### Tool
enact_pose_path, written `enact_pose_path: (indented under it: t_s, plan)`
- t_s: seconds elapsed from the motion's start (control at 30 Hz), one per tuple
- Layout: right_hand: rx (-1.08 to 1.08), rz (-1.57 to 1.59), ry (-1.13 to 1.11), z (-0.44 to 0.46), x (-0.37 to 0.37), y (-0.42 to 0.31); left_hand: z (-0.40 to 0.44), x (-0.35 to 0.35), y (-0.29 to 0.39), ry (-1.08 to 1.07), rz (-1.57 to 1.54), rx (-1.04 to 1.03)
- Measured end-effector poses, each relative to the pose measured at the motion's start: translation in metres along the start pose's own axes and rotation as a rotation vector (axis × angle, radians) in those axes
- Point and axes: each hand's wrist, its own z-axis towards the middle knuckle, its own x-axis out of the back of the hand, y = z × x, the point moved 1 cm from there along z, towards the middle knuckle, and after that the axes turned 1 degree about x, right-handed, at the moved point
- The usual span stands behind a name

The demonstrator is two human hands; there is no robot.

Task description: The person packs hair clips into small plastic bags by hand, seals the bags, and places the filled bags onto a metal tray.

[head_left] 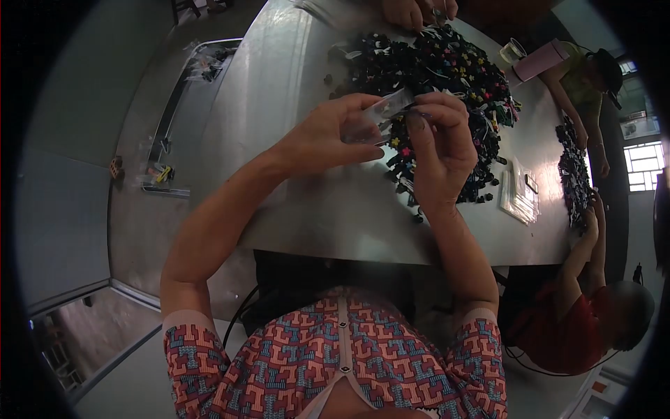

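Observation:
A small clear plastic bag (373, 119) is held in front of me above the metal table (314, 216). My left hand (324, 136) grips its left side between thumb and fingers. At the bag's right edge is my right hand (444, 140), its thumb and fingers pinched together; what lies between these fingertips is too small to make out. Behind and below both hands spreads a large pile of small black items (460, 70) with coloured flower and star shapes.
A stack of clear bags (518, 192) lies right of the pile. Farther right are a pink bottle (541, 61), a glass cup (513, 51) and a second dark pile (572, 174). Other people's hands (412, 12) work at the far edge; two people sit at the right.

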Motion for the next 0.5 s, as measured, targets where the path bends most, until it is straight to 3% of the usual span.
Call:
enact_pose_path:
  t_s: [0.23,0.43,0.5]
  plan:
    - [0.101,0.023,0.054,-0.0025,0.0006,-0.0041,-0.0009,0.0030,-0.0001,-0.014,-0.010,0.066]
    - [-0.073,-0.178,-0.085,-0.0068,-0.0011,-0.0006,0.0019,-0.0004,-0.0068,-0.006,0.005,-0.114]
    - [-0.071,-0.292,-0.160,-0.0038,0.0020,-0.0073,0.0012,0.0033,-0.0075,-0.012,0.030,-0.071]
